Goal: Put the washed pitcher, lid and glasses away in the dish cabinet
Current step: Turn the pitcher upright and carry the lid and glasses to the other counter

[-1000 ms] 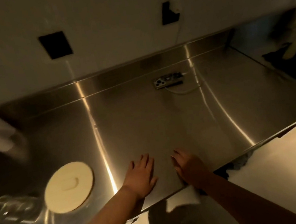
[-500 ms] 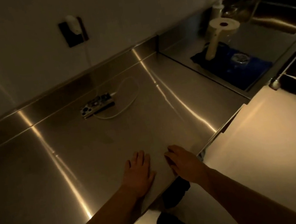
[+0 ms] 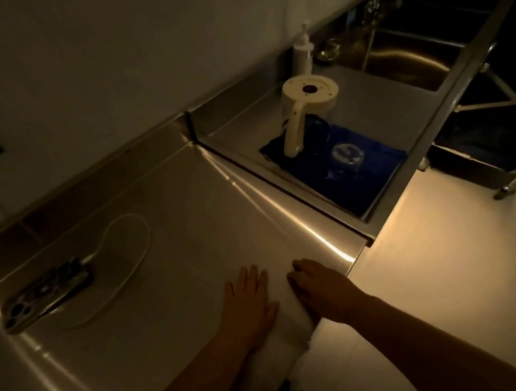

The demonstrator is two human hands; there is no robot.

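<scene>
Left hand [image 3: 248, 301]: flat on counter [image 3: 167, 311], fingers straight, together.
Right hand [image 3: 321, 286]: at counter's front edge, fingers loosely curled, holding nothing.
Pitcher [image 3: 306, 106]: inverted on blue cloth [image 3: 369, 157], drainboard.
Glass [image 3: 343, 158]: beside pitcher.

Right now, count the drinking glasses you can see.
1: a clear glass stands upside down on the blue cloth, right of the pitcher. More may be hidden in the dark.

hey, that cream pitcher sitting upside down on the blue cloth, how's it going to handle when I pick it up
The cream plastic pitcher is probably light, since it stands inverted and so is empty. Its long handle offers an easy grip. Freshly washed, it may be slippery, and lifting it carelessly could nudge the clear glass beside it.
</scene>
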